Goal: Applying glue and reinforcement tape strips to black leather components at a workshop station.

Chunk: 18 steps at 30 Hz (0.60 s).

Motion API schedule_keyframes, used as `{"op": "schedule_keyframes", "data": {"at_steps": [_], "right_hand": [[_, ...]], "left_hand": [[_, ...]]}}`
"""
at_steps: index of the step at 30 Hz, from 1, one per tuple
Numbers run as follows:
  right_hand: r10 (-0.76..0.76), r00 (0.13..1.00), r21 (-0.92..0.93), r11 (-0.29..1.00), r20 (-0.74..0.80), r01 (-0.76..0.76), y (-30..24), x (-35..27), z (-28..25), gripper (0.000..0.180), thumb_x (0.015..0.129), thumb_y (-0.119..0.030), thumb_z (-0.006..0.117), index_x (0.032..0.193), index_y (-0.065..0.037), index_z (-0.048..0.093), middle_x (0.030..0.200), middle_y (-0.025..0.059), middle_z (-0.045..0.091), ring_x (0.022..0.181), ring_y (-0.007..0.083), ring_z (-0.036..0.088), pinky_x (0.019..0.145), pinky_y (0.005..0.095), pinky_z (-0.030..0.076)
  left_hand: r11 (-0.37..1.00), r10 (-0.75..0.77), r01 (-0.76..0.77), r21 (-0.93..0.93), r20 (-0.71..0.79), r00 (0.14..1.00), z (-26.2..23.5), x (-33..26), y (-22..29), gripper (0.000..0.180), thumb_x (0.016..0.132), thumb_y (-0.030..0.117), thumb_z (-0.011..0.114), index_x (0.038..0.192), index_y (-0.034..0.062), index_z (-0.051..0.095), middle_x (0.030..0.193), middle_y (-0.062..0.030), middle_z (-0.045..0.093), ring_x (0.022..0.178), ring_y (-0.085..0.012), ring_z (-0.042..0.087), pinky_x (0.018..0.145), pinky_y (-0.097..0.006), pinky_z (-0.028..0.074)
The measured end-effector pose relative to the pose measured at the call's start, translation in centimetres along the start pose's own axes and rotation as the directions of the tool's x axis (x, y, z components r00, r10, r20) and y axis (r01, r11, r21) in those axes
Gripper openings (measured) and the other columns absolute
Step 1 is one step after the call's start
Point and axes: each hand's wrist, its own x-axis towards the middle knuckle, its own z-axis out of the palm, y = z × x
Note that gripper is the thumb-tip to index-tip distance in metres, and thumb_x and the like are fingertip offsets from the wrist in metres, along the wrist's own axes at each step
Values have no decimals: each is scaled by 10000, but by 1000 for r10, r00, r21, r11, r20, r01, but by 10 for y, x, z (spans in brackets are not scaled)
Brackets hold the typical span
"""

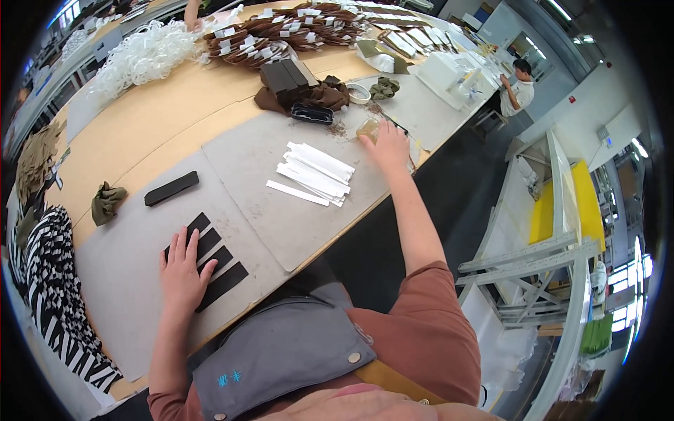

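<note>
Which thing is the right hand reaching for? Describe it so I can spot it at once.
Start at the grey mat on the tan table, then go past the pile of white strips to its far edge. There the right hand touches a small clear container, the only see-through, yellowish thing there.

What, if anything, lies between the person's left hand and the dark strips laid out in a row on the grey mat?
Nothing visible does. The left hand already rests flat on the dark strips, its fingers covering their left ends on the grey mat. The right hand is far off, by a small clear container.
</note>
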Motion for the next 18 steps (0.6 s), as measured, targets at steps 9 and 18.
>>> {"op": "schedule_keyframes", "data": {"at_steps": [9,18], "right_hand": [[180,880,-12,981,440,-194,21,47,-6,755,760,-745,719,1025,-41,790,1058,131,773,1005,299,720,850,414,544],[-309,861,700,-501,404,-509,18,-67,-17,756,999,-623,588,1523,-97,445,1140,181,735,927,188,740,619,175,534]], "left_hand": [[961,-53,-14,-277,-233,971,8,-40,-28,633,1002,242,629,1582,113,412,1669,-147,338,1489,-325,393,1232,-514,266],[852,-295,64,-520,-374,879,21,-109,-51,296,987,32,643,1280,41,687,1030,-113,717,888,-218,655,814,-344,522]]}}
